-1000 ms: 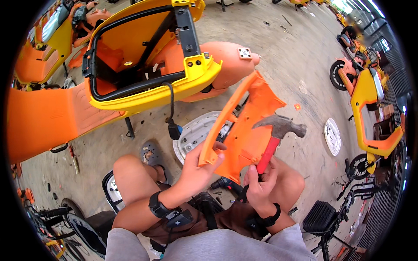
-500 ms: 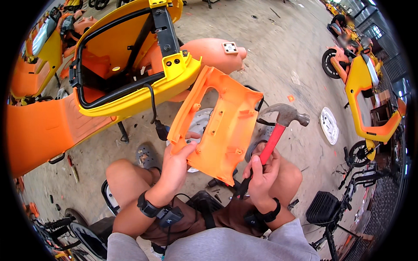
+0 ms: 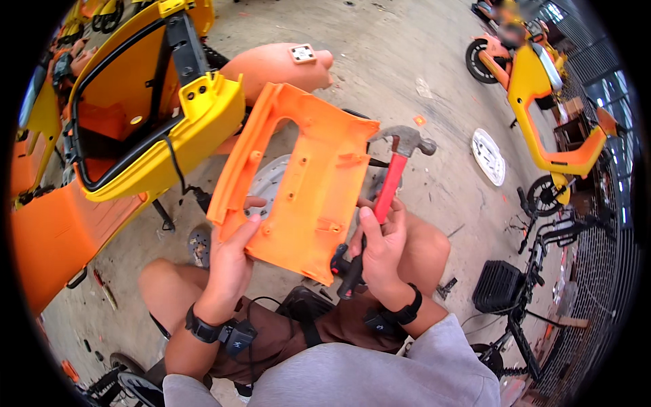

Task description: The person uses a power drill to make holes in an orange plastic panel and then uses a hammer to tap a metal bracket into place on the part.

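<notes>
My left hand (image 3: pixel 234 247) grips the lower left edge of an orange plastic panel (image 3: pixel 315 197), its thumb on the near face and fingertips showing through the long cut-out. Clips and screw bosses stand out on the panel's face. In my right hand (image 3: pixel 383 244) is a claw hammer (image 3: pixel 390 186) with a red and black handle, closed in around the middle of the grip. The hammer stands upright, metal head at the top, just right of the panel. A dark tool with a red mark (image 3: pixel 339 261) lies partly hidden behind the panel's lower corner.
A yellow and orange scooter body (image 3: pixel 159 159) with a black-edged opening stands at left. A white oval cover (image 3: pixel 488 157) lies on the floor at right, near a yellow scooter (image 3: pixel 525 112). A black basket (image 3: pixel 498 286) on a bare frame is at lower right.
The whole scene has shifted left and slightly up in view as my head turned. The panel and the hammer stay in my hands; the hammer's handle now stands a little more upright.
</notes>
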A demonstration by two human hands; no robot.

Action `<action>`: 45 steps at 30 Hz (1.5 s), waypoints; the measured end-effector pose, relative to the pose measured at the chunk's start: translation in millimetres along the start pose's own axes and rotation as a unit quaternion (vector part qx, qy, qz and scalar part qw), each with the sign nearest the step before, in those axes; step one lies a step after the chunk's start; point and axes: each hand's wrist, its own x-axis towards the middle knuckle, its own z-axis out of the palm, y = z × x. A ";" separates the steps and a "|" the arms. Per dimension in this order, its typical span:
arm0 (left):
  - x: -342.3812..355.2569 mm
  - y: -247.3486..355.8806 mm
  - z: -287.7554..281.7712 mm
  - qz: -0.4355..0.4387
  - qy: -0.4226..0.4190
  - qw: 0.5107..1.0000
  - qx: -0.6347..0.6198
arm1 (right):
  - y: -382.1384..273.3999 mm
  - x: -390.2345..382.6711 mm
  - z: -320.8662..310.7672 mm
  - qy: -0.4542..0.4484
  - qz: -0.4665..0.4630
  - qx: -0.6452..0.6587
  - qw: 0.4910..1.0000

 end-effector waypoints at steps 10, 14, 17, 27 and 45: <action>-7.9 0.0 2.1 0.073 -0.038 0.990 0.112 | -5.6 -3.7 -1.1 0.010 0.015 0.037 0.999; -7.2 -0.9 1.0 0.068 -0.052 0.987 0.135 | -10.0 -1.9 -2.0 0.035 0.039 0.024 0.998; -3.4 0.1 -6.3 0.036 -0.088 0.972 0.213 | -9.6 1.0 -2.9 0.056 0.045 0.038 0.997; -6.6 17.7 -0.5 0.037 -0.266 0.945 0.188 | -5.0 13.0 -11.8 0.098 0.074 0.070 0.990; -1.5 1.8 -4.6 0.071 -0.020 0.992 0.103 | 2.8 -9.3 3.3 -0.014 -0.039 -0.066 0.997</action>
